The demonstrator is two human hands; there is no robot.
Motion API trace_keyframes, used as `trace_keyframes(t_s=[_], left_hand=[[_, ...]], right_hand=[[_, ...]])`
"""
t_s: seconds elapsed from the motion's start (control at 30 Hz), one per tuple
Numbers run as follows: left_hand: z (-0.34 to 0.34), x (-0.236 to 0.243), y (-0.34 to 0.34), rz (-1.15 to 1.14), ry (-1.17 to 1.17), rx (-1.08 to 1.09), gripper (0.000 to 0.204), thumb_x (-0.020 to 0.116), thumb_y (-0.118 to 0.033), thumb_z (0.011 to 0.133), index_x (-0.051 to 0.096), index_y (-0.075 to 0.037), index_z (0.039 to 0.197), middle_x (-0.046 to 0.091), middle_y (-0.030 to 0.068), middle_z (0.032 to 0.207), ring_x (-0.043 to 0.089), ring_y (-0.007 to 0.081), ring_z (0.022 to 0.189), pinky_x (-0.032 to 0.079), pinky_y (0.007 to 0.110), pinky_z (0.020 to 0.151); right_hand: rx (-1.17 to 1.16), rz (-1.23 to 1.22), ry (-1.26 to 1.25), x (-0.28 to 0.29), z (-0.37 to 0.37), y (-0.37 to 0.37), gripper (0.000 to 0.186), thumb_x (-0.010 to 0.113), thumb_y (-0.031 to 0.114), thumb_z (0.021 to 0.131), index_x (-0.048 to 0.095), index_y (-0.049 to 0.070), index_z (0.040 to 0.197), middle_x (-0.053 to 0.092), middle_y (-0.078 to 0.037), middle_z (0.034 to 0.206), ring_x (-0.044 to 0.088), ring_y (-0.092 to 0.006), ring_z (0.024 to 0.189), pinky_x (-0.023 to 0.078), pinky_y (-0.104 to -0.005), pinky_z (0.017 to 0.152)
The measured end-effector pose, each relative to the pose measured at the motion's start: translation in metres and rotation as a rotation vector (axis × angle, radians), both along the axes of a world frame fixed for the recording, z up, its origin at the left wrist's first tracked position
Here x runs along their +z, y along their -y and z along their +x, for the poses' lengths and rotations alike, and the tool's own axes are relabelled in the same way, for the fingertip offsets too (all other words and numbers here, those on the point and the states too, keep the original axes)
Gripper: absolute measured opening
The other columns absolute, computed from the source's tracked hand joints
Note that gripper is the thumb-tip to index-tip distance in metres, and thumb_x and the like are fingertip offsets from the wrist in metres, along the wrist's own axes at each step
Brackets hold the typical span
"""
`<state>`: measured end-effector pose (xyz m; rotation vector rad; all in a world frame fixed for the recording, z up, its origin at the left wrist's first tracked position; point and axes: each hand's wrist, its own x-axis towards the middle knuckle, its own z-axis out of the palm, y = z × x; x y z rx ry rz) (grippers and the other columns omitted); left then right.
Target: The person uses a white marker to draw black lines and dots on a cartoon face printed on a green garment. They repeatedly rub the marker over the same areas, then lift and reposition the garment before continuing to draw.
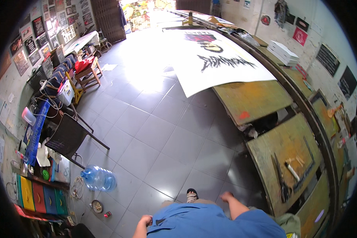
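My left hand [146, 220] hangs beside my blue shirt [202, 222], its fingers curled in with nothing visible in them. Off to the right and a little farther forward is my right hand [227, 196], its fingers loosely apart, touching nothing. The nearest thing to it is a stained wooden board [265, 146] of the long worktable. On that board lie black-handled scissors [285, 192], a white tube [292, 171] and a dark angled metal bar [309, 152]. One sandalled foot [192, 195] shows below me on the tiles.
A large white printed sheet [234, 71] overhangs the table ahead. To the left stand a dark chair [67, 135], a blue water bottle [98, 178] on its side, a bowl [96, 206] and loose cable [77, 190]. A wooden stool [89, 73] and coloured drawers [39, 196] line the left wall.
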<state>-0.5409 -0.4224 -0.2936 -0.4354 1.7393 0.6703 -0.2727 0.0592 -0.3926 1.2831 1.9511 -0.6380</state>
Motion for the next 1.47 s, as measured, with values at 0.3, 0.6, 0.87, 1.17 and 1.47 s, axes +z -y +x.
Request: trace_keyframes(t_s=[0.3,0.6,0.87,1.17,1.47], left_hand=[[-0.132,-0.016,-0.054,0.085,-0.067,0.614,0.009,0.065,-0.008,0.081,0.067,-0.004,0.074,0.059,0.0059,0.058,0.052,0.0164,0.042,0.042,0.031,0.038],[-0.39,0.021,-0.092,0.367,0.434,0.71,0.038,0.06,-0.03,0.09,0.045,-0.016,0.057,0.044,-0.0083,0.049,0.036,-0.0005,0.035,0.03,0.014,0.033],[-0.568,-0.021,-0.118,0.311,0.646,0.693,0.039,0.055,-0.036,0.093,0.05,-0.016,0.059,0.047,-0.0069,0.047,0.042,0.0014,0.038,0.04,0.018,0.04],[-0.855,0.011,-0.274,0.295,0.282,0.729,0.042,0.054,-0.035,0.092,0.044,-0.018,0.055,0.041,-0.0076,0.044,0.033,0.0054,0.032,0.034,0.02,0.035],[-1.135,-0.01,-0.282,0.059,-0.022,0.678,0.037,0.069,-0.037,0.084,0.061,-0.017,0.115,0.067,0.0045,0.098,0.066,0.0148,0.075,0.051,0.035,0.069]], right_hand=[[0.064,-0.046,-0.613,0.081,-0.385,-0.079,0.038,0.066,0.035,0.076,0.071,0.006,0.099,0.069,-0.015,0.098,0.066,-0.0301,0.094,0.051,-0.0387,0.083],[0.086,-0.413,-0.279,0.055,-0.523,-0.144,0.019,0.07,0.026,0.084,0.068,0.007,0.088,0.065,-0.005,0.07,0.062,-0.0163,0.057,0.046,-0.0368,0.052],[-0.413,-0.266,-0.283,0.098,-0.734,-0.162,0.013,0.07,0.017,0.083,0.068,0.004,0.082,0.064,-0.006,0.066,0.06,-0.0172,0.055,0.039,-0.0318,0.046],[-0.046,-0.145,-0.322,0.085,-1.043,-0.275,0.018,0.064,0.019,0.081,0.067,0.002,0.076,0.065,-0.011,0.07,0.063,-0.0211,0.065,0.046,-0.0349,0.057],[0.689,0.136,-1.778,0.444,-1.566,-0.303,0.035,0.065,0.021,0.086,0.058,0.005,0.117,0.056,-0.008,0.102,0.053,-0.0193,0.091,0.046,-0.0315,0.078]])
